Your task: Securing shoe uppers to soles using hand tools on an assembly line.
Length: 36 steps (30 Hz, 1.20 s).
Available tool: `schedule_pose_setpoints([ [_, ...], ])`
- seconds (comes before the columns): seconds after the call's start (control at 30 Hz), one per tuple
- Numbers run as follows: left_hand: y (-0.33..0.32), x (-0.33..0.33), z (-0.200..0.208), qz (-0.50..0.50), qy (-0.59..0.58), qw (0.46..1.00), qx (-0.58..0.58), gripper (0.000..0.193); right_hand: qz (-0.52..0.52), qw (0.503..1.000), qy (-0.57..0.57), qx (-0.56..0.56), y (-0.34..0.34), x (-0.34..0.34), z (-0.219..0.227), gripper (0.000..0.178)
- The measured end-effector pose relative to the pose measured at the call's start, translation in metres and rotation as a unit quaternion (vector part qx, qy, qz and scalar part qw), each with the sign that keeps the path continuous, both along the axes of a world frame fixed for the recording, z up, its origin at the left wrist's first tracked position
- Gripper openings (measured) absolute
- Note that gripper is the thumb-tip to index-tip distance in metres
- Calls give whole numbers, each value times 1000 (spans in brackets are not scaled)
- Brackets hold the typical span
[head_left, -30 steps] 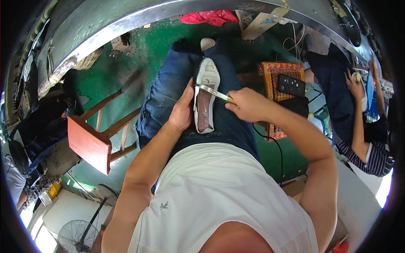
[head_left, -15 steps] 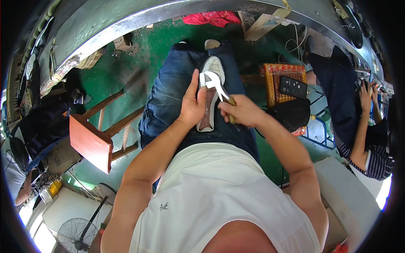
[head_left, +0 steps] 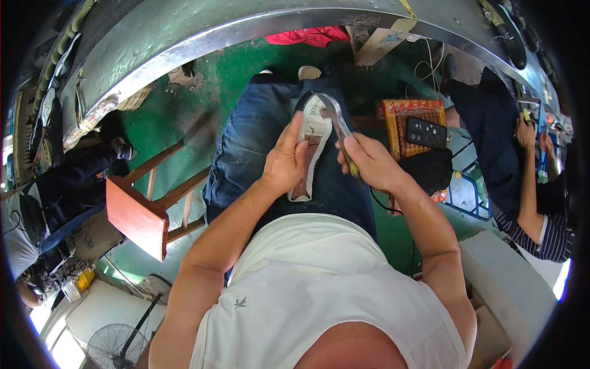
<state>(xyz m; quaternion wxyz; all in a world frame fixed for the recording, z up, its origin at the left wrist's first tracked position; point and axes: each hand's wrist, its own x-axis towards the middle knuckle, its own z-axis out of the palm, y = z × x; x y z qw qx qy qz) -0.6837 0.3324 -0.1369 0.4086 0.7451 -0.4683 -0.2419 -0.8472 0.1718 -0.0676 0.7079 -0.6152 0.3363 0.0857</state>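
An upturned shoe (head_left: 313,147) lies lengthwise on my lap, its underside facing up. The underside is pale at the toe and brownish toward the heel, with a stitched-looking light rim. My left hand (head_left: 284,158) grips the shoe's left side, fingers closed along the edge and thumb over the underside. In my right hand (head_left: 372,161) is a pair of lasting pliers (head_left: 338,111) with a shiny curved metal head and yellowish handles. Its head is over the toe's right side, slightly blurred; whether it touches the shoe I cannot tell.
A metal-edged workbench (head_left: 203,31) curves across the front. Left stands a wooden stool (head_left: 138,215); right, a phone (head_left: 426,132) rests on a beaded seat (head_left: 399,144) beside a black bag (head_left: 427,169). Co-workers sit on both sides, and a fan (head_left: 117,344) stands at lower left.
The pliers have turned, so their head now sits farther forward and right, over the toe. My right hand has moved a little right. The left hand keeps hold of the shoe.
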Motion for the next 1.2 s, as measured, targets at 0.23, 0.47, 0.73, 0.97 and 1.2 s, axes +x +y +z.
schedule_pose_setpoints([
  [0.23, 7, 15, 2, 17, 160, 978, 132, 76, 244, 888, 21, -389, -2, 22, -5, 44],
  [0.47, 2, 44, 11, -33, 372, 918, 131, 73, 309, 925, 97, -198, -5, -10, 29, 36],
  [0.73, 3, 38, 3, -49, 456, 883, 100, 73, 358, 852, 37, -379, 37, -20, 15, 38],
  [0.97, 54, 22, -21, -75, 431, 887, 148, 93, 208, 947, 168, -177, 0, -87, 18, 38],
  [1.2, 56, -10, -15, -81, 318, 927, 181, 98, 106, 958, -58, -258, 31, -43, 23, 37],
])
